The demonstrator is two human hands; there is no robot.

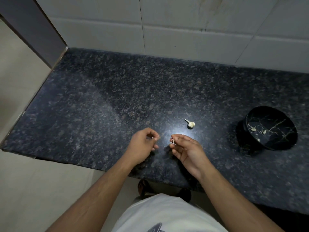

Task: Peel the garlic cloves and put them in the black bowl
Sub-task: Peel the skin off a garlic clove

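Near the counter's [100,97] front edge, right hand [185,151] pinches a garlic clove [172,140] at its fingertips; left hand [142,146] curled, possibly holding a skin scrap, too blurred to tell. Garlic remnant [190,124] lies mid-counter. Black bowl [271,128], tilted by the right edge, holds peeled cloves [253,129].

A dark speckled stone counter [117,91] fills most of the scene, glossy, with a bright glare spot near its middle. Along its far edge runs a wall of pale tiles [184,30], crossed by thin grout lines. At the far left stands a dark panel [33,25], meeting the counter's corner. Near left lies a beige floor [41,190]. At the near edge, a white shirt [167,215] shows, and beyond it a sandal [143,187].
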